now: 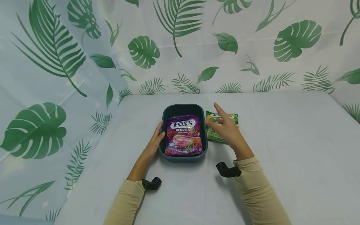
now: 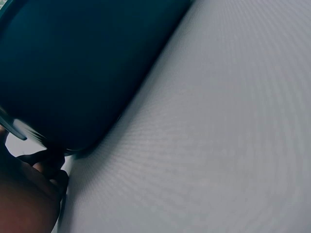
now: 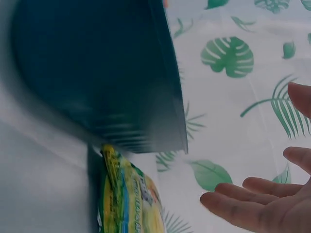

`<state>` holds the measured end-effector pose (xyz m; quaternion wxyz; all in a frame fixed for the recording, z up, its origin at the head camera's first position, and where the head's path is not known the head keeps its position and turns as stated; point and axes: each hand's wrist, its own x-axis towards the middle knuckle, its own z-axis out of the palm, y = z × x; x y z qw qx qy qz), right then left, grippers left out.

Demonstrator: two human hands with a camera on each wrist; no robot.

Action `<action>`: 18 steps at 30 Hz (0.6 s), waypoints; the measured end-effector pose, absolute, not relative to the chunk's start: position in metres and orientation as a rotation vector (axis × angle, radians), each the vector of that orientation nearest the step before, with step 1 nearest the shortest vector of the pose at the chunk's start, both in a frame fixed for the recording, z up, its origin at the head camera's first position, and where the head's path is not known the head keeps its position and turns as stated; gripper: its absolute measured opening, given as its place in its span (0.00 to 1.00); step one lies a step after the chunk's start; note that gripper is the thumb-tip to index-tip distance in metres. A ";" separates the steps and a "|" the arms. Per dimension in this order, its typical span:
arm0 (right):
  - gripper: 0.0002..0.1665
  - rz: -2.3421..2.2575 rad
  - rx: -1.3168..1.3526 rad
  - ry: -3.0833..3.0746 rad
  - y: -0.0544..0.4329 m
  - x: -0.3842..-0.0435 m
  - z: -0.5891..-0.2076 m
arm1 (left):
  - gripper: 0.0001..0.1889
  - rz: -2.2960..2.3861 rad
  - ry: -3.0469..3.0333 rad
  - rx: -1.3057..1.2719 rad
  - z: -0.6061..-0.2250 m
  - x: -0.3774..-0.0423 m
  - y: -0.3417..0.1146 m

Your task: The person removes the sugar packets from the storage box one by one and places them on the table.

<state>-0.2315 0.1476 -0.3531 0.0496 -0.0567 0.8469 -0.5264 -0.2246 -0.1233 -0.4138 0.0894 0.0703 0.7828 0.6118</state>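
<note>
A dark teal rectangular bin (image 1: 183,159) stands on the white table. A purple bag of Fox's Berries candy (image 1: 184,136) lies face up in it. My left hand (image 1: 153,143) rests against the bin's left side, thumb and fingertips at the rim; in the left wrist view its fingers (image 2: 48,165) are at the bin's lower corner. Right of the bin lies a green and yellow candy bag (image 1: 222,136). Above that bag hovers my right hand (image 1: 229,131), fingers spread and holding nothing. From the right wrist view, the fingers (image 3: 243,208) stand apart from the green bag (image 3: 129,194).
White cloth covers the table (image 1: 287,150). Behind it and to the left hangs a white curtain (image 1: 253,28) printed with green leaves. Black wrist cameras sit on both wrists, one beside the left sleeve (image 1: 126,197) and one by the right sleeve (image 1: 258,187).
</note>
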 end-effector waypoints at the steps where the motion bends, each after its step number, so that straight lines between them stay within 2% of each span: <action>1: 0.48 -1.614 -0.175 2.569 0.146 -0.231 -0.354 | 0.29 1.818 2.330 0.211 -0.414 -0.224 -0.123; 18: 0.47 -1.657 -0.266 2.467 0.118 -0.227 -0.360 | 0.29 1.828 2.319 0.198 -0.413 -0.225 -0.123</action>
